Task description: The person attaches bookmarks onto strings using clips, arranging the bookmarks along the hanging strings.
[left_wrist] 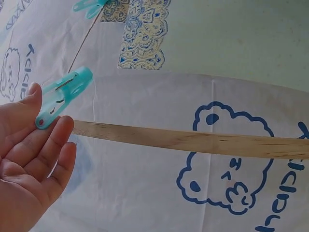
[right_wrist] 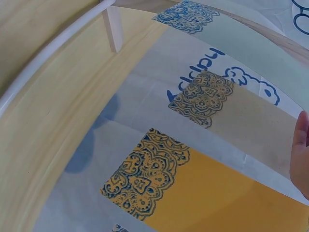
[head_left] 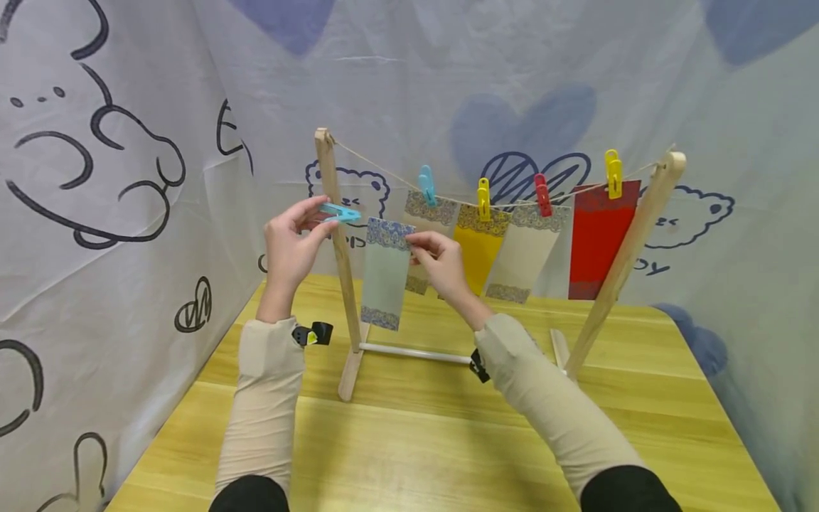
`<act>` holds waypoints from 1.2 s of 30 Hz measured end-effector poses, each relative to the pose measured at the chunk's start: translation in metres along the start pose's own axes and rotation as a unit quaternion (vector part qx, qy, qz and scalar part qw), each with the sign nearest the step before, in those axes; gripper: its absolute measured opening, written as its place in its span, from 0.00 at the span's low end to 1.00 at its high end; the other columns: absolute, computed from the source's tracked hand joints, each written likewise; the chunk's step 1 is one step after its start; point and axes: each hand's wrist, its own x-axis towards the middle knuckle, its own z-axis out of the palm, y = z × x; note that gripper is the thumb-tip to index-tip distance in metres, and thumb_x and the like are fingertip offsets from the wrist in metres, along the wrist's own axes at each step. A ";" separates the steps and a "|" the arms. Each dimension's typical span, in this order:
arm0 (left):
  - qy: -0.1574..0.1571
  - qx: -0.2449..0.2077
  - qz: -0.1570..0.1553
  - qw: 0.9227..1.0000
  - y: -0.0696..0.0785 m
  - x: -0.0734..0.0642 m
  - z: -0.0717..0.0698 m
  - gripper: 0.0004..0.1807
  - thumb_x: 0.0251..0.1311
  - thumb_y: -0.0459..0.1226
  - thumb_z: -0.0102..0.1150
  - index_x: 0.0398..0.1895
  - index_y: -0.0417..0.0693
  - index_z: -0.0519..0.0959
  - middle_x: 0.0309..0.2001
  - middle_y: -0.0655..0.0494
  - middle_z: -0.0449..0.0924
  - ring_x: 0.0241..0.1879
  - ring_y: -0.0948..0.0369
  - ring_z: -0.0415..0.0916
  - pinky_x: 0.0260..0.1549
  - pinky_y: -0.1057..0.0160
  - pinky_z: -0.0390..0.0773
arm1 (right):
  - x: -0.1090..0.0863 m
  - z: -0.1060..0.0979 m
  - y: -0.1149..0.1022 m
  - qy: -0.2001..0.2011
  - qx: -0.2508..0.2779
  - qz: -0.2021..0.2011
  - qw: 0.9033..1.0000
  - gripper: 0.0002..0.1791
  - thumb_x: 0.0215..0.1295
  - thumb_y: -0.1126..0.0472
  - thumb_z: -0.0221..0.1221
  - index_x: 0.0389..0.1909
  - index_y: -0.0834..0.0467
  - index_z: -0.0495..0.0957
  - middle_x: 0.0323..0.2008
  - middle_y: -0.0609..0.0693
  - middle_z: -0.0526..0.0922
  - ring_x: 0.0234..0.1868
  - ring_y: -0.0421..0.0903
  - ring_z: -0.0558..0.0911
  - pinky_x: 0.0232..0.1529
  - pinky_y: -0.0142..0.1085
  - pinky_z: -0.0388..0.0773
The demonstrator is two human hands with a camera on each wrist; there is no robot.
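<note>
My left hand (head_left: 289, 242) pinches a light blue clothespin (head_left: 342, 212) between thumb and fingers, close to the left post of a wooden rack. In the left wrist view the clothespin (left_wrist: 67, 96) points up and away from the fingertips. A pale green paper strip (head_left: 386, 277) with blue patterned bands at top and bottom hangs upright from my right hand (head_left: 443, 267), which holds it by its upper right edge. The strip's top lies just right of the clothespin and in front of the string (head_left: 377, 167). In the right wrist view only part of the right hand (right_wrist: 300, 157) shows.
Along the string hang a beige strip (head_left: 419, 213) under a blue clothespin (head_left: 426, 185), a yellow strip (head_left: 476, 249), a cream strip (head_left: 525, 252) and a red strip (head_left: 601, 242), each pegged. The rack's wooden posts (head_left: 623, 267) and white crossbar (head_left: 416, 352) stand on a wooden table (head_left: 397, 448).
</note>
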 end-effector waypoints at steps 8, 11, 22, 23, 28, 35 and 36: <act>0.000 0.022 0.010 1.000 0.009 0.009 -0.002 0.15 0.49 0.24 0.60 0.43 0.26 0.75 0.36 0.36 0.79 0.34 0.49 0.76 0.35 0.69 0.73 | 0.000 0.002 -0.014 0.010 0.023 0.005 1.000 0.08 0.57 0.80 0.51 0.37 0.78 0.74 0.38 0.69 0.76 0.31 0.61 0.76 0.35 0.46 0.77; -0.003 0.021 0.018 1.000 0.008 0.013 -0.001 0.16 0.49 0.23 0.60 0.43 0.26 0.75 0.35 0.36 0.79 0.33 0.49 0.76 0.34 0.69 0.73 | 0.004 0.000 -0.004 0.024 0.031 -0.003 0.999 0.08 0.57 0.79 0.52 0.37 0.76 0.74 0.37 0.67 0.77 0.28 0.51 0.78 0.33 0.40 0.78; 0.003 0.022 0.037 0.999 -0.019 0.031 0.004 0.17 0.49 0.31 0.63 0.44 0.34 0.78 0.35 0.44 0.81 0.27 0.69 0.72 0.29 0.74 0.71 | 0.014 0.000 0.001 0.023 0.032 -0.027 0.999 0.08 0.58 0.78 0.52 0.37 0.75 0.75 0.37 0.65 0.78 0.29 0.52 0.78 0.32 0.37 0.78; 0.002 0.024 0.039 0.999 -0.018 0.032 0.004 0.18 0.48 0.31 0.64 0.44 0.34 0.78 0.34 0.44 0.81 0.27 0.69 0.72 0.28 0.74 0.71 | 0.014 0.000 0.000 0.023 0.031 -0.026 0.999 0.08 0.58 0.78 0.52 0.37 0.75 0.75 0.37 0.65 0.78 0.29 0.52 0.78 0.32 0.37 0.78; -0.006 0.033 0.043 0.999 -0.012 0.036 0.006 0.18 0.48 0.32 0.63 0.45 0.35 0.77 0.33 0.45 0.81 0.27 0.62 0.74 0.29 0.73 0.72 | 0.017 0.001 -0.002 0.025 0.028 -0.018 0.999 0.09 0.56 0.78 0.53 0.38 0.74 0.75 0.37 0.65 0.78 0.28 0.45 0.78 0.34 0.37 0.78; -0.001 0.045 0.072 0.996 -0.006 0.043 0.009 0.18 0.49 0.31 0.63 0.45 0.35 0.77 0.31 0.44 0.81 0.27 0.58 0.75 0.25 0.72 0.69 | 0.022 0.002 -0.009 0.049 0.029 -0.025 0.998 0.11 0.53 0.80 0.55 0.39 0.75 0.75 0.36 0.66 0.78 0.27 0.40 0.76 0.33 0.34 0.77; 0.001 0.047 0.075 0.996 -0.005 0.045 0.010 0.18 0.49 0.32 0.63 0.45 0.35 0.77 0.31 0.44 0.81 0.27 0.58 0.75 0.25 0.73 0.69 | 0.023 0.002 -0.009 0.054 0.030 -0.029 0.998 0.10 0.53 0.80 0.55 0.39 0.75 0.75 0.36 0.67 0.78 0.27 0.40 0.76 0.33 0.34 0.77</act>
